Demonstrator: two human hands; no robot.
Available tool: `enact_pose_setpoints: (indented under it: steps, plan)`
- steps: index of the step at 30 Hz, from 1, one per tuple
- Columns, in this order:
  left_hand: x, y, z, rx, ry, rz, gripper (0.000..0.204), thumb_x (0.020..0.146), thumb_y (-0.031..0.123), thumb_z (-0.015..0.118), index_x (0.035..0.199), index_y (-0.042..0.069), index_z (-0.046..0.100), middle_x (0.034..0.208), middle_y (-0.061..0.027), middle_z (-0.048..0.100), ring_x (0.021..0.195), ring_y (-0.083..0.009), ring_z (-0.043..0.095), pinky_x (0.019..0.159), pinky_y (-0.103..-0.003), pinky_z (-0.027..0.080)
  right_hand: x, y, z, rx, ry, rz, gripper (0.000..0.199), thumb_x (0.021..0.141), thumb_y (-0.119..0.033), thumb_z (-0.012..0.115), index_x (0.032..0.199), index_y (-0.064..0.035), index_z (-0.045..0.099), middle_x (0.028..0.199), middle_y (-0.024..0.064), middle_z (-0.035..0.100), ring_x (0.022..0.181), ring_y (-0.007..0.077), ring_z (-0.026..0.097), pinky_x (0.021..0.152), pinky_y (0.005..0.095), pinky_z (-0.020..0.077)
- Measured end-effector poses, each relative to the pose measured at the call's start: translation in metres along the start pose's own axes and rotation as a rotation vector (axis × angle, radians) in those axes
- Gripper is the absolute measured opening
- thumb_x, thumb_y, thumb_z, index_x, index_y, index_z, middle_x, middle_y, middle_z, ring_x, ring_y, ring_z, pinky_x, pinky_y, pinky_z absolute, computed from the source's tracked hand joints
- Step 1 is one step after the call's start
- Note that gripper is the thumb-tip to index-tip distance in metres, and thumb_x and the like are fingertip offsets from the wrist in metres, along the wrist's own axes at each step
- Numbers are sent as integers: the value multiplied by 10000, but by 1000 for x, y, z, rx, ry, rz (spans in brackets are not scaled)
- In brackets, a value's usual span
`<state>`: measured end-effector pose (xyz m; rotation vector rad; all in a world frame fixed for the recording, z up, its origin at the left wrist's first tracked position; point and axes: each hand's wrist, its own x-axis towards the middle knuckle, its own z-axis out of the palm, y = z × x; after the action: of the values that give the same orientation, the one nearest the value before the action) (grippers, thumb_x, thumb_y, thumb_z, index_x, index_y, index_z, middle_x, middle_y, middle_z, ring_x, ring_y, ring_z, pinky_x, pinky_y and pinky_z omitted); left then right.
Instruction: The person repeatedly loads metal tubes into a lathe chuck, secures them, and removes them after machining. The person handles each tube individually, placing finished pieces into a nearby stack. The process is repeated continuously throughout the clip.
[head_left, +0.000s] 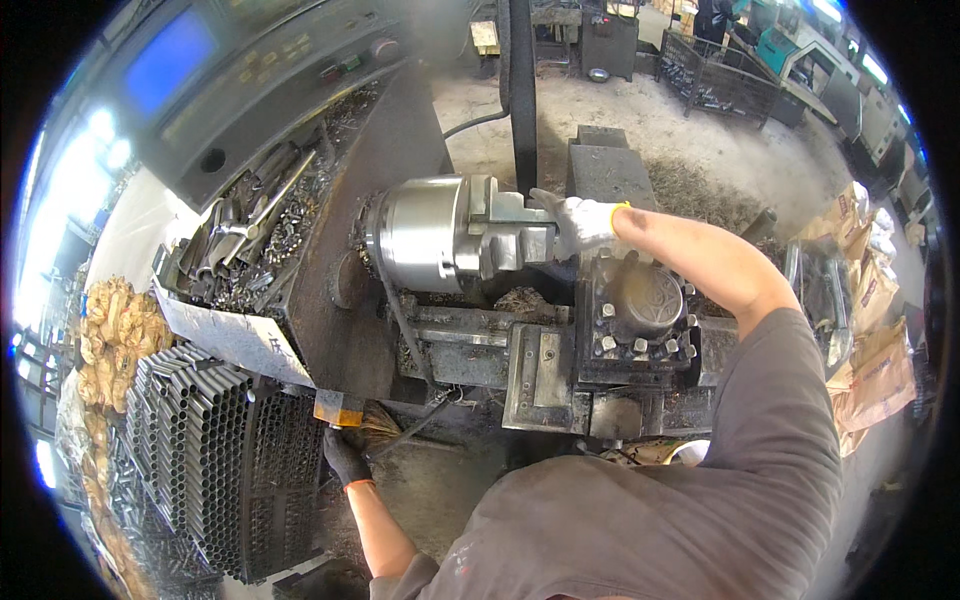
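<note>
A dark control panel with a glowing blue screen (170, 62) fills the upper left corner. Below it, an open metal tray (215, 330) on the lathe's left end holds grey hand tools and curled steel swarf (265, 235). Beside the tray's lower edge stands a stack of thin dark steel tubes (215, 450), open ends upward, packed tight. Crumpled brown paper (115, 320) lies left of the stack. A thick black hose (520, 90) hangs down at the top centre. A wire mesh crate of metal parts (720, 85) sits on the dusty concrete floor (660, 130) at upper right. Brown paper sacks (870, 300) lean along the right edge.
</note>
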<state>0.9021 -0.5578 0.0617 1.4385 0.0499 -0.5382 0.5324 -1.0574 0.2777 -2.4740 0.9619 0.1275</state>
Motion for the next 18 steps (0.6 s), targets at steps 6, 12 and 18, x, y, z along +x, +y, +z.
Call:
enact_pose_setpoints:
  steps: [6, 12, 18]
  plan:
    - [-39, 5, 10, 443, 218, 268, 435, 1077, 449, 570, 1179, 35, 657, 1002, -82, 680, 887, -207, 647, 799, -365, 538, -101, -37, -28, 182, 407, 161, 693, 880, -276, 768, 1504, -68, 551, 1202, 234, 753, 1043, 360, 759, 941, 430, 595]
    - [-83, 87, 90, 646, 186, 1178, 475, 1025, 317, 672, 1302, -66, 630, 1265, -242, 689, 1163, -386, 664, 1016, -461, 527, -248, -68, 21, 287, 815, -40, 333, 911, -30, 704, 1240, 17, 734, 1151, 181, 785, 979, 214, 759, 863, 340, 621]
    - [-92, 200, 259, 840, -112, 1660, 502, 989, 324, 661, 1400, 38, 623, 1305, -244, 681, 1213, -433, 648, 1070, -543, 500, -282, -85, 94, 556, 616, -110, 270, 844, 22, 750, 1112, 16, 781, 1106, 163, 798, 984, 232, 782, 872, 343, 625]
